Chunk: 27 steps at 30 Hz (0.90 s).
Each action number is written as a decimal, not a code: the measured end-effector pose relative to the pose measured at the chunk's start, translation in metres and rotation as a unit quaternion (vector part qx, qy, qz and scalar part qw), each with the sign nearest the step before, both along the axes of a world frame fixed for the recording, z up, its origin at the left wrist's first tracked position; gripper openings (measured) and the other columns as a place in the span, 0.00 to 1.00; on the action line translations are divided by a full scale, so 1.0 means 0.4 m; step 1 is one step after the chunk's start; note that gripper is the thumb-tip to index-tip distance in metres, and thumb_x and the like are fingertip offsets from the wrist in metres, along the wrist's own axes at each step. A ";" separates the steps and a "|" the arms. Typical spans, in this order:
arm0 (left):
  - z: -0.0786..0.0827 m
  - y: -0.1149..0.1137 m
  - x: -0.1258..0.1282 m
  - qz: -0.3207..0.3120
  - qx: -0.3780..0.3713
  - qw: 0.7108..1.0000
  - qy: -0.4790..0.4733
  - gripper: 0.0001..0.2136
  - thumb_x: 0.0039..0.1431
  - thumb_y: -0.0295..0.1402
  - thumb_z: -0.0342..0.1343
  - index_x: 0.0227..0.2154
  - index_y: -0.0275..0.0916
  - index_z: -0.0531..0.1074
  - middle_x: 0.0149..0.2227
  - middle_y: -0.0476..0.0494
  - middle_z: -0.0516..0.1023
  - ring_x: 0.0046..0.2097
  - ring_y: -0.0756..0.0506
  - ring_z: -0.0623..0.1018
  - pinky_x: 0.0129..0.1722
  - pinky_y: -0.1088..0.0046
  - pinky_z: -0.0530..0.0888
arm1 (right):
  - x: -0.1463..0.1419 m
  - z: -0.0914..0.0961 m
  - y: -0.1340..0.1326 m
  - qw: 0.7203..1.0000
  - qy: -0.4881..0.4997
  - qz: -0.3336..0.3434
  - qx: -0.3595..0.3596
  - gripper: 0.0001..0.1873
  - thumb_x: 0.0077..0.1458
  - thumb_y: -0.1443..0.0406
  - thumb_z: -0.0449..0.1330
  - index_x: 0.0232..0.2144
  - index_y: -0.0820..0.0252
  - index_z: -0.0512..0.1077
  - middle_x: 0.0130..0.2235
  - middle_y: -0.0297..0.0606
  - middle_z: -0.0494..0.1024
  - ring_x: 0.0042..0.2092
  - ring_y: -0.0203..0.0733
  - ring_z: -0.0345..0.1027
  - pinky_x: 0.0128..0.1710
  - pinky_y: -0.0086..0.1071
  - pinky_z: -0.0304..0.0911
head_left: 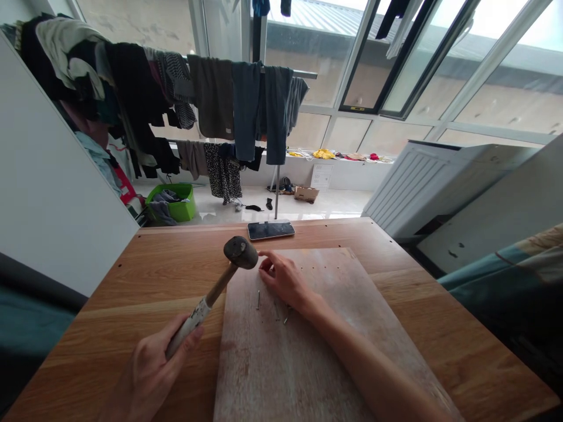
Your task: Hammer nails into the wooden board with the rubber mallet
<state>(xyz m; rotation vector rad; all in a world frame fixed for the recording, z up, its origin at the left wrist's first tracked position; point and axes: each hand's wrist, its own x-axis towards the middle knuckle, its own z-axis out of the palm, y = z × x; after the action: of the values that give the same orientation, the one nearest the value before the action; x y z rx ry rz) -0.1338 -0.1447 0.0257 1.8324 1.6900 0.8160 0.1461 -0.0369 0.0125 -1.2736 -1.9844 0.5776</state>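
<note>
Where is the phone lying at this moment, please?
In the head view, the phone lies flat at the far edge of the table, near the centre, just beyond the pale board and the mallet in the left hand.

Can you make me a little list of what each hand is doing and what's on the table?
left hand: grips the mallet by its handle
right hand: rests on the board, fingers curled beside the mallet head; what they pinch is too small to tell
nails: a few lie on the board by the right hand
table: wooden, with a phone at its far edge
behind: clothes rack, green basket
</note>
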 end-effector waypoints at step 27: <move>-0.022 0.018 0.023 0.014 0.016 1.000 0.010 0.20 0.60 0.54 0.54 0.39 0.43 0.80 0.32 0.51 0.85 0.36 0.43 0.85 0.32 0.82 0.76 | 0.053 0.113 -0.065 0.963 -0.199 0.160 0.084 0.09 0.60 0.76 0.59 0.39 0.59 0.70 0.42 0.40 0.75 0.41 0.42 0.67 0.40 0.34 0.63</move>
<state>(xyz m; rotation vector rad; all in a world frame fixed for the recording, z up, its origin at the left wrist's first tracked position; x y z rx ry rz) -0.1245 -0.1376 0.0171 1.8474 1.7286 0.8422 0.1674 -0.0627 0.0577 -1.0293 -2.5425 0.3032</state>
